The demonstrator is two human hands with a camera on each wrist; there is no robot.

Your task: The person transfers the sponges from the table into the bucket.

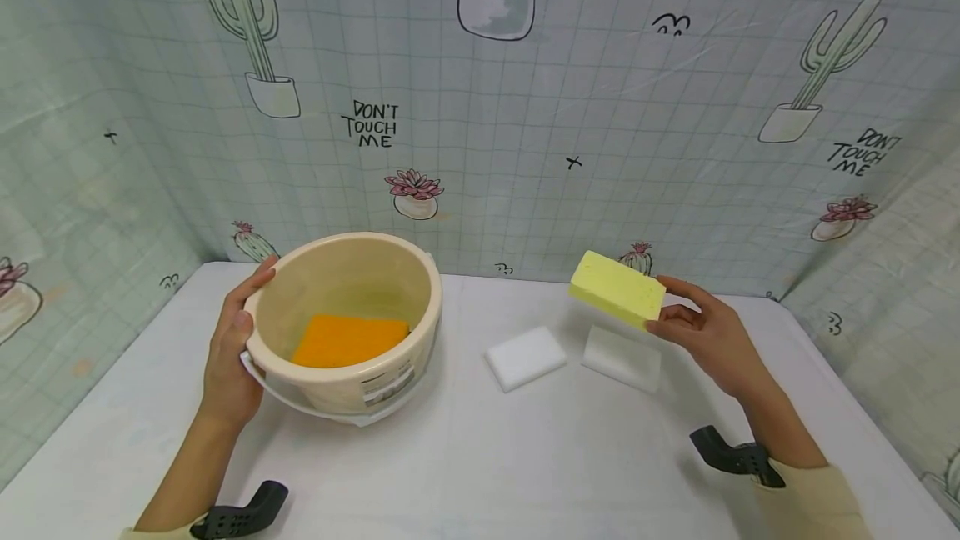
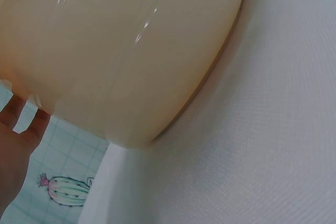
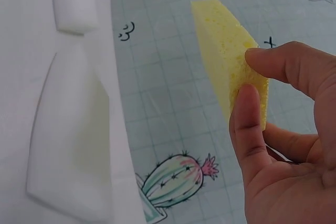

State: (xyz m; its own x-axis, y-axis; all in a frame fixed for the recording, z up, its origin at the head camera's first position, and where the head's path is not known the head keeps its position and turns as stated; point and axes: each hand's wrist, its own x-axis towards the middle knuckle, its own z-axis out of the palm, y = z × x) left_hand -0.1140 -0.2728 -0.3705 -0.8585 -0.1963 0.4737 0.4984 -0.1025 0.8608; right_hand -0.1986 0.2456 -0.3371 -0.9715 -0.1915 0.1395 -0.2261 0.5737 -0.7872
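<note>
A cream bucket (image 1: 330, 386) with a white handle stands on the table at the left, tipped a little. My left hand (image 1: 231, 348) grips its left rim; the left wrist view shows the bucket's side (image 2: 121, 51) and part of the hand (image 2: 16, 150). Inside the bucket lies an orange sponge (image 1: 348, 342). My right hand (image 1: 716, 344) holds a yellow sponge (image 1: 617, 288) by its right end, lifted above the table. In the right wrist view, thumb and finger pinch that sponge (image 3: 228, 51) at one end.
Two white sponge blocks lie on the white table (image 1: 480, 473): a left one (image 1: 527, 358) and a right one (image 1: 622, 358), close together, right of the bucket. A curtain (image 1: 510, 123) printed with cacti hangs behind the table and along both sides.
</note>
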